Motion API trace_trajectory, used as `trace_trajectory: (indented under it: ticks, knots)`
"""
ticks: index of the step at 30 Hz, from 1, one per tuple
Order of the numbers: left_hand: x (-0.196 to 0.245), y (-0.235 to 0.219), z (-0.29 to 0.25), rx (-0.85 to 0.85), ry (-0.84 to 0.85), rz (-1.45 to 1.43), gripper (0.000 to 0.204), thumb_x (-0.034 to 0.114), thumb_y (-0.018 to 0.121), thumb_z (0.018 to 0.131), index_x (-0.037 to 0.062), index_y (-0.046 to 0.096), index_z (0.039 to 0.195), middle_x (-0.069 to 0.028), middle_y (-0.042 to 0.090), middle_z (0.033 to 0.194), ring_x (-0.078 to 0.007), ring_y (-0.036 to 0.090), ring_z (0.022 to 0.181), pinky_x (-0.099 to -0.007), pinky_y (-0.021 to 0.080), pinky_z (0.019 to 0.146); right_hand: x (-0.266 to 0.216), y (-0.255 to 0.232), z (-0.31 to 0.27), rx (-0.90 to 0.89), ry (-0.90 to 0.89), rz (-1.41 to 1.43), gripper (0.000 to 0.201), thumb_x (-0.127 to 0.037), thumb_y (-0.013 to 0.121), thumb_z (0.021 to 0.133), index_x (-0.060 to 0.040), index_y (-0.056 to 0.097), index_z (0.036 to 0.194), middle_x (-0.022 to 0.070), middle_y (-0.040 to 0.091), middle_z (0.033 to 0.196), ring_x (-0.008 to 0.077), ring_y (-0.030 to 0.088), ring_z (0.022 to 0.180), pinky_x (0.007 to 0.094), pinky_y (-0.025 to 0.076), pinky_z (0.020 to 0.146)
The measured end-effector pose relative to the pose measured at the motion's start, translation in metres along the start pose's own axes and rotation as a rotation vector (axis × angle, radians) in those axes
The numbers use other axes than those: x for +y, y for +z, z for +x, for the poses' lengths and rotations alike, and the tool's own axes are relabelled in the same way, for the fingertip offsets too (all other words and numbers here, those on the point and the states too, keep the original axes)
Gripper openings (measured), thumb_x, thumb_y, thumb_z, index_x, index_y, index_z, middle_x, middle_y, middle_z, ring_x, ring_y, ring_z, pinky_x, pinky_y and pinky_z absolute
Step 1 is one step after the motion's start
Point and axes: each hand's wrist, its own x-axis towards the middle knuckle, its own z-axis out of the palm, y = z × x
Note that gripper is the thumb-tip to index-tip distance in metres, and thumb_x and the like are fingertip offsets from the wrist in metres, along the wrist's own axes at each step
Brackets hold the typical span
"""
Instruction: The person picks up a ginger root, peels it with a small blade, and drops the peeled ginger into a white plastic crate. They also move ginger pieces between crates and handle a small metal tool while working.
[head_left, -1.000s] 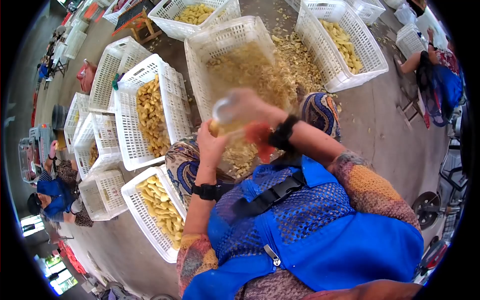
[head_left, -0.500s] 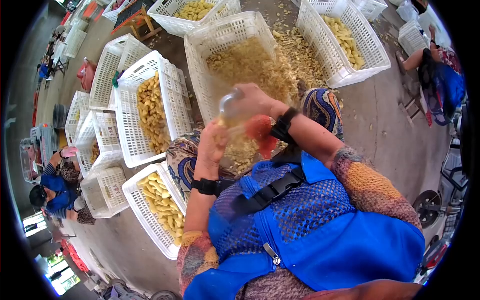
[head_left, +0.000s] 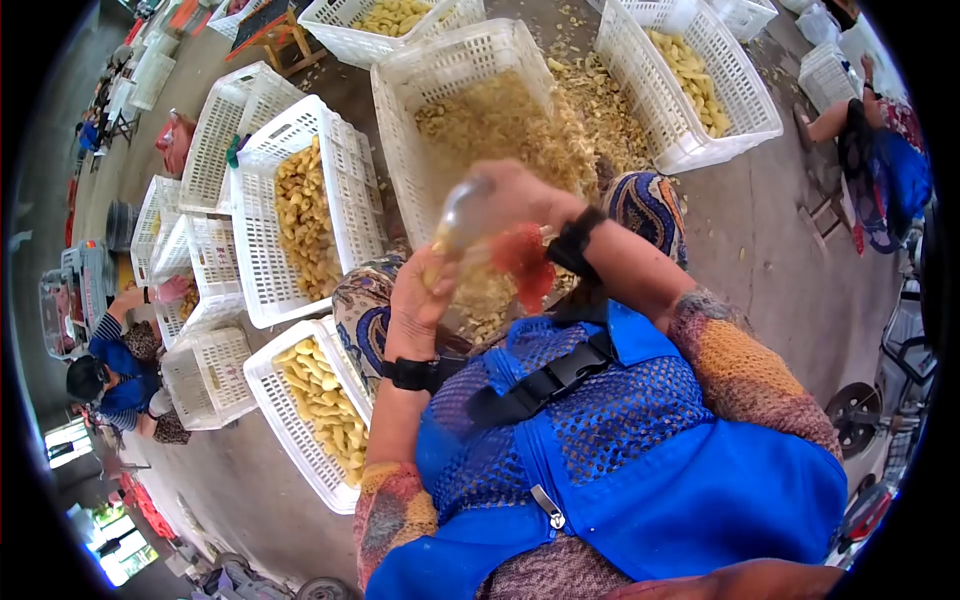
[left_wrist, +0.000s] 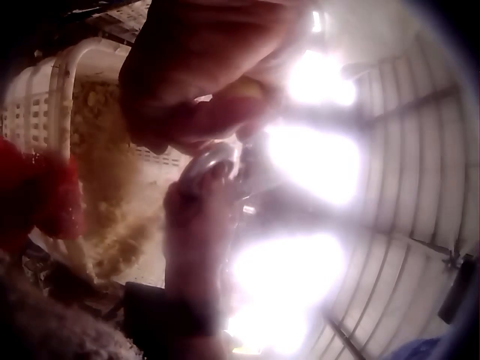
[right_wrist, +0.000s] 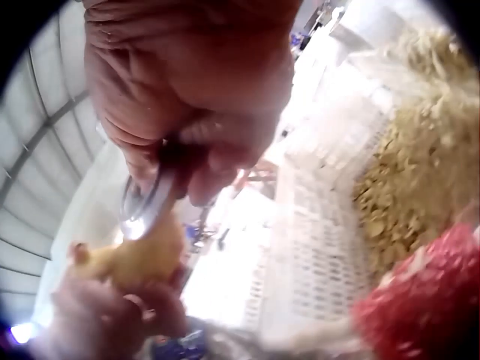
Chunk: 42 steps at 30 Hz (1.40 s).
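My left hand (head_left: 422,288) holds a knobbly yellow piece of ginger (right_wrist: 150,259), with its fingers and thumb round the lower part. From above, my right hand (head_left: 525,192) grips a shiny round-rimmed metal tool (right_wrist: 141,214); its exact kind is blurred. The tool's edge lies right at the ginger in the right wrist view. Both hands are above the near end of a white crate (head_left: 388,140) that holds pale peelings (head_left: 480,115). A textured red thing (head_left: 522,262) shows below the right wrist.
To the left, a white crate (head_left: 245,250) holds brown ginger, and a lower one (head_left: 275,410) holds yellow ginger. Another crate (head_left: 745,105) of yellow pieces stands at right. Scraps (head_left: 610,125) litter the floor between crates. Other people (head_left: 120,365) sit at both sides.
The right hand and its metal tool have shifted slightly right and up from a second ago, blurred by quick movement. The left hand stays close to its place, still holding the ginger.
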Motion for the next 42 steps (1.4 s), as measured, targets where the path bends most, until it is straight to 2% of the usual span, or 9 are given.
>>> trace_trajectory:
  ticks: [3, 7, 11, 17, 19, 26, 36, 40, 42]
  knots:
    - [0.003, 0.034, -0.015, 0.127, 0.126, 0.259, 0.036, 0.000, 0.054, 0.077, -0.0034, 0.046, 0.113, -0.0145, 0.053, 0.093, -0.0090, 0.047, 0.059, -0.0166, 0.038, 0.041, 0.001, -0.040, 0.013, 0.218, 0.271, 0.311, 0.031, -0.024, 0.077, 0.074, -0.0030, 0.065, 0.094, 0.0092, 0.065, 0.077, 0.0159, 0.063, 0.076, 0.0320, 0.050, 0.065]
    - [-0.010, 0.052, -0.012, 0.277, 0.252, 0.547, 0.036, -0.002, 0.055, 0.075, -0.0002, 0.049, 0.110, -0.0075, 0.055, 0.084, -0.0092, 0.048, 0.056, -0.0183, 0.037, 0.040, -0.020, -0.006, -0.001, 0.024, -0.032, -0.072, 0.028, -0.023, 0.076, 0.074, -0.0032, 0.066, 0.092, 0.0104, 0.066, 0.079, 0.0166, 0.063, 0.076, 0.0323, 0.051, 0.068]
    - [-0.015, 0.057, -0.017, 0.344, 0.372, 0.751, 0.042, -0.003, 0.058, 0.072, -0.0012, 0.049, 0.114, -0.0048, 0.056, 0.082, -0.0089, 0.050, 0.057, -0.0199, 0.037, 0.040, -0.030, -0.028, 0.010, 0.161, 0.332, -0.089, 0.029, -0.022, 0.077, 0.072, -0.0027, 0.068, 0.092, 0.0127, 0.067, 0.082, 0.0185, 0.064, 0.072, 0.0335, 0.051, 0.064]
    - [-0.017, 0.049, -0.007, 0.382, 0.484, 1.058, 0.045, -0.003, 0.059, 0.071, -0.0023, 0.049, 0.115, -0.0050, 0.055, 0.083, -0.0081, 0.049, 0.057, -0.0202, 0.037, 0.040, 0.016, 0.008, 0.017, -0.040, -0.009, -0.161, 0.034, -0.029, 0.076, 0.074, -0.0010, 0.067, 0.091, 0.0120, 0.068, 0.083, 0.0185, 0.064, 0.069, 0.0334, 0.052, 0.062]
    - [-0.016, 0.051, -0.009, 0.371, 0.478, 1.122, 0.044, -0.003, 0.057, 0.072, -0.0027, 0.049, 0.115, -0.0054, 0.055, 0.084, -0.0081, 0.049, 0.057, -0.0199, 0.037, 0.041, -0.010, -0.013, 0.010, 0.171, 0.251, -0.102, 0.030, -0.023, 0.076, 0.075, -0.0015, 0.066, 0.093, 0.0101, 0.067, 0.083, 0.0171, 0.063, 0.069, 0.0311, 0.052, 0.060]
    - [-0.001, 0.028, -0.006, 0.016, 0.044, 0.084, 0.044, 0.014, 0.051, 0.083, -0.0057, 0.041, 0.121, -0.0229, 0.054, 0.108, -0.0120, 0.046, 0.062, -0.0188, 0.043, 0.045, -0.001, -0.021, 0.010, 0.186, 0.268, 0.333, 0.026, -0.016, 0.074, 0.078, 0.0003, 0.062, 0.094, 0.0073, 0.063, 0.081, 0.0136, 0.061, 0.065, 0.0276, 0.051, 0.055]
    - [-0.010, 0.047, -0.010, -0.057, 0.068, 0.332, 0.040, 0.022, 0.052, 0.085, 0.0046, 0.045, 0.120, -0.0266, 0.055, 0.106, -0.0124, 0.045, 0.058, -0.0184, 0.042, 0.045, -0.025, -0.017, -0.002, -0.108, -0.049, 0.063, 0.021, -0.015, 0.072, 0.079, -0.0014, 0.063, 0.091, 0.0070, 0.063, 0.074, 0.0113, 0.060, 0.067, 0.0248, 0.048, 0.055]
    - [-0.005, 0.039, -0.012, -0.120, 0.000, 0.224, 0.041, 0.021, 0.052, 0.084, 0.0050, 0.045, 0.121, -0.0262, 0.056, 0.102, -0.0120, 0.044, 0.056, -0.0191, 0.042, 0.044, -0.020, -0.058, 0.015, 0.241, 0.354, 0.301, 0.026, -0.018, 0.073, 0.078, -0.0004, 0.062, 0.093, 0.0061, 0.065, 0.076, 0.0139, 0.060, 0.068, 0.0282, 0.048, 0.060]
    - [-0.005, 0.036, -0.011, -0.076, -0.019, 0.149, 0.044, 0.021, 0.053, 0.083, 0.0042, 0.044, 0.123, -0.0259, 0.055, 0.102, -0.0122, 0.043, 0.056, -0.0193, 0.042, 0.044, -0.018, -0.052, 0.011, 0.115, 0.136, 0.322, 0.026, -0.019, 0.073, 0.079, -0.0011, 0.062, 0.094, 0.0057, 0.065, 0.076, 0.0159, 0.062, 0.075, 0.0320, 0.049, 0.066]
